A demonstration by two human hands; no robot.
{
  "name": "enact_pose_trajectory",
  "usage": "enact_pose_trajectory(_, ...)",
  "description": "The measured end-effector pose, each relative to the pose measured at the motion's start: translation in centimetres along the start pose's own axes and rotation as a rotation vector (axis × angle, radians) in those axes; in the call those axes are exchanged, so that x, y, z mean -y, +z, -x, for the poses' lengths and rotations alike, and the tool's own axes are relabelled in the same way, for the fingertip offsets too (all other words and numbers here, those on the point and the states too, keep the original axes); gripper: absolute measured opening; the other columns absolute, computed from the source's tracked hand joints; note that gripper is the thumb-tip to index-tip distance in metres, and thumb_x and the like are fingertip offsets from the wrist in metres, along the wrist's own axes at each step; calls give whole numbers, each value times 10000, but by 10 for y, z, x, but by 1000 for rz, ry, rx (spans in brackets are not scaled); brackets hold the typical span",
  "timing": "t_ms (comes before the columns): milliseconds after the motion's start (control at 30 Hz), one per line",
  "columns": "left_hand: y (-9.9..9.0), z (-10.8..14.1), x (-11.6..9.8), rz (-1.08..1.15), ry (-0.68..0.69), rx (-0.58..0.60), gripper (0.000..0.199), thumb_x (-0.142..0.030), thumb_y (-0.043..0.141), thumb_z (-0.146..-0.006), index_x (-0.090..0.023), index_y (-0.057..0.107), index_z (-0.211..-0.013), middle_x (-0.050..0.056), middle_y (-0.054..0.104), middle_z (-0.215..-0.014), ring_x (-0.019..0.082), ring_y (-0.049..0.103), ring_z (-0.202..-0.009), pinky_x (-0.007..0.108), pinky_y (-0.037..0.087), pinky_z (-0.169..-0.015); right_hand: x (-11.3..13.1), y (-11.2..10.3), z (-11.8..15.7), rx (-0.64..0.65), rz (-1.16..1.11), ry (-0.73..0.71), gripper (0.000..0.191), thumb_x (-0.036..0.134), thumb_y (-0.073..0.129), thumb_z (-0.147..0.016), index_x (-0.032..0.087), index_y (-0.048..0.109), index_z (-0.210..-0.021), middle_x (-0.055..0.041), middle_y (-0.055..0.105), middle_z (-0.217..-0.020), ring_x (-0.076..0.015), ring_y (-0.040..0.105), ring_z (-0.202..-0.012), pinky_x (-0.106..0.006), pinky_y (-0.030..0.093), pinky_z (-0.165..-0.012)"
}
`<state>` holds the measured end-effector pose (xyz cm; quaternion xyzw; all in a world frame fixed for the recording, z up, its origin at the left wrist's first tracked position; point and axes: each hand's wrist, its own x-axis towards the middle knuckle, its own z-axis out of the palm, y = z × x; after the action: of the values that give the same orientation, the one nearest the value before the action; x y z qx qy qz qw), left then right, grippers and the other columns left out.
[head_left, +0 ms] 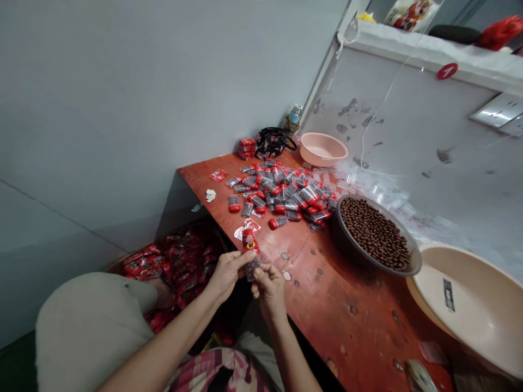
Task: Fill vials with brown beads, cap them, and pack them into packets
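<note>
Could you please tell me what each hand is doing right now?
Left hand: closed, holding the small red-and-clear plastic packet.
Right hand: fingers closed at the packet's lower end.

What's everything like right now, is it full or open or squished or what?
Red-and-clear plastic pack: held
Left hand: pinching the pack
Right hand: pinching its lower end
Round dark-grey bowl: full of shiny brown balls
Small clear packs with red ends: piled loosely
Large cream plastic basin: open-topped
Pale pink plastic basin: open-topped
White scrap: crumpled
Black patterned bag: can't tell if closed
</note>
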<state>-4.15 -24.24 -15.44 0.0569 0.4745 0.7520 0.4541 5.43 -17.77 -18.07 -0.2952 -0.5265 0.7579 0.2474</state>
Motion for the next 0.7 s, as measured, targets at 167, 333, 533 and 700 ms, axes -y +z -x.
enact_pose_trajectory(167, -3, -2, 1, 71, 47, -50, 180, -258, 674, -647, -88, 644, -696, 36, 612, -609, 122, 554, -548, 250, 451, -557, 4, 1, 4, -18, 193, -123, 156, 273, 630, -711, 168, 581, -816, 20, 569, -645, -65, 480, -456, -168, 387, -400)
enact_pose_trajectory(333, -2, 1, -1, 53, -7, 63, 196, -274, 655, -666, -81, 641, -699, 45, 614, -597, 134, 555, -518, 254, 438, -507, -1, 0, 2, 33, -83, -2, 174, 312, 621, -711, 160, 537, -721, 53, 518, -504, -39, 397, -322, -147, 293, -306)
enact_pose_trajectory(533, -6, 4, 1, -11, 23, 69, 205, -284, 651, -664, -81, 628, -674, 48, 605, -595, 142, 549, -511, 254, 427, -458, 0, 5, 2, -66, 41, -99, 187, 279, 653, -692, 150, 574, -803, 21, 583, -617, -64, 496, -427, -170, 402, -383)
enact_pose_trajectory(700, -4, 2, 0, -28, 66, -6, 219, -296, 653, -660, -78, 636, -677, 53, 612, -597, 134, 543, -492, 249, 422, -457, 1, 4, -1, -13, -13, -45, 177, 302, 634, -708, 154, 570, -780, 36, 561, -585, -55, 471, -380, -165, 378, -348)
